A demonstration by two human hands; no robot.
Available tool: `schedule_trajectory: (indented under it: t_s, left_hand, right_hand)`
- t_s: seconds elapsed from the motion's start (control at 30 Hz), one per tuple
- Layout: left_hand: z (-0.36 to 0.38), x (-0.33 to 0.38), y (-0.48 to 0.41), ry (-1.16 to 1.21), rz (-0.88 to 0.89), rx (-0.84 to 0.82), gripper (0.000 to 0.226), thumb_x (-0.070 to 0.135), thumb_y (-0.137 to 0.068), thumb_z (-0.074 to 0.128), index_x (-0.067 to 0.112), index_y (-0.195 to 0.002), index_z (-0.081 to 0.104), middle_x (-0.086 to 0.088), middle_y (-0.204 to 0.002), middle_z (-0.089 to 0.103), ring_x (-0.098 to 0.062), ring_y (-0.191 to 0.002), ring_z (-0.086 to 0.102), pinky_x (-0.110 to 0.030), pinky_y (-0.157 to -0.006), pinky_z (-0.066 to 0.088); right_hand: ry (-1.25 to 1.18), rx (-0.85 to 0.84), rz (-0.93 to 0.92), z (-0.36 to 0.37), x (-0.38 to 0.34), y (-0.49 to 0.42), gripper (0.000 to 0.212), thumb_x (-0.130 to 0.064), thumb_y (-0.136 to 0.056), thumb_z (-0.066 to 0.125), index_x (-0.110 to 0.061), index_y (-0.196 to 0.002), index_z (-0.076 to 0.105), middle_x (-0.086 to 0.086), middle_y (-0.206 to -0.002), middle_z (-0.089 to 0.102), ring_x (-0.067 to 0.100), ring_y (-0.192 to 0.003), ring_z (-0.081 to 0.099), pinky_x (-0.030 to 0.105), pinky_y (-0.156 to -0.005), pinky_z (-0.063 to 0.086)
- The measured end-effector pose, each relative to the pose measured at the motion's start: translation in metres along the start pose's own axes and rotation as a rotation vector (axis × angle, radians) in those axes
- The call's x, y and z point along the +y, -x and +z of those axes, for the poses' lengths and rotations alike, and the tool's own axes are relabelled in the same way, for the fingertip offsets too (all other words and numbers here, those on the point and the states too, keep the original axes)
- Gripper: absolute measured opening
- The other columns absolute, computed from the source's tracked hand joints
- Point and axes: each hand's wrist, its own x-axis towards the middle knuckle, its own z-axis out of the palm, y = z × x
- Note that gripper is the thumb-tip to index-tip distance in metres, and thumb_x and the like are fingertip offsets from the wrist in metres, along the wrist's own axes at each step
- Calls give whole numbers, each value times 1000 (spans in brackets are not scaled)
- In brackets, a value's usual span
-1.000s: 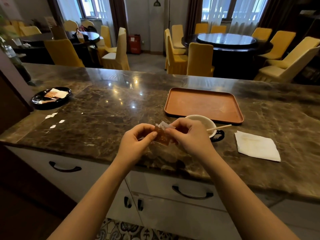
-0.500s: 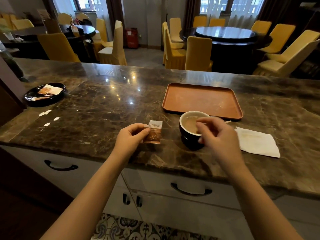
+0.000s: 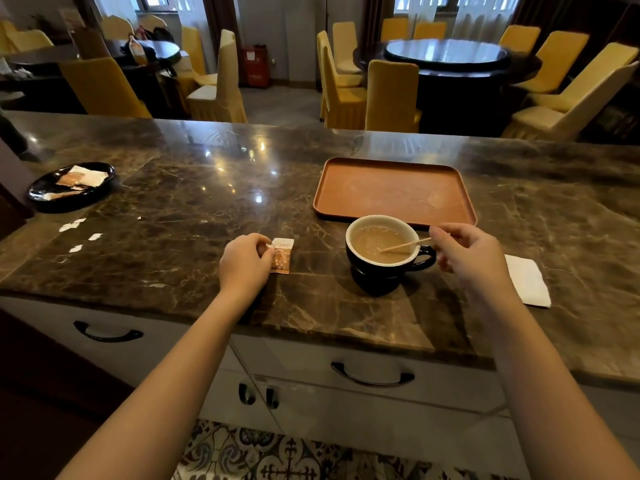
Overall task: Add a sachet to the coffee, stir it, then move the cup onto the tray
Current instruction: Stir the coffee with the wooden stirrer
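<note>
Since half a second ago, the right hand (image 3: 469,258) is pinching the thin wooden stir stick (image 3: 403,244) at its outer end, where before it was hovering over the rim. That stick is slanting down into the milky coffee inside the black, white-lined ceramic cup (image 3: 384,258). The cup is sitting on the dark brown marble counter (image 3: 194,216), just in front of the rectangular terracotta tray (image 3: 394,192). The left hand (image 3: 244,263) is pinching the small orange-and-white paper sachet (image 3: 281,254) against the counter, left of the cup.

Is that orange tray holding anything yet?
Empty. The tray shows only bare surface; the cup stands on the counter just before it.
</note>
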Motion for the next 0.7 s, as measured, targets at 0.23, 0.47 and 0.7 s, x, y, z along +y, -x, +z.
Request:
schedule_trajectory:
  t_s: [0.23, 0.47, 0.7]
  left_hand:
    - [8, 11, 13, -91, 151, 136, 29, 17, -91, 52, 5, -117, 59, -15, -115, 59, -28, -110, 49, -40, -91, 41]
    - [42, 47, 21, -87, 370, -247, 46, 20, -96, 39, 12, -142, 32, -8, -150, 34, -21, -141, 22, -32, -115, 10]
    - [47, 43, 21, -349, 395, -418, 59, 45, -97, 25, 18, -147, 11, -2, -158, 5, -15, -144, 1, -32, -115, 1]
  right_hand:
    - [-178, -117, -30, 5, -10, -3, 19, -17, -88, 54, -7, -101, 64, 4, -69, 58, 11, -58, 48, 19, -56, 44]
    - [98, -221, -213, 13, -10, 1, 20, -24, -92, 46, -16, -88, 64, 1, -70, 64, 5, -49, 54, 8, -49, 46]
    - [256, -61, -328, -3, -7, -6, 20, -17, -92, 46, -15, -80, 63, 1, -68, 62, 12, -59, 57, 21, -55, 49]
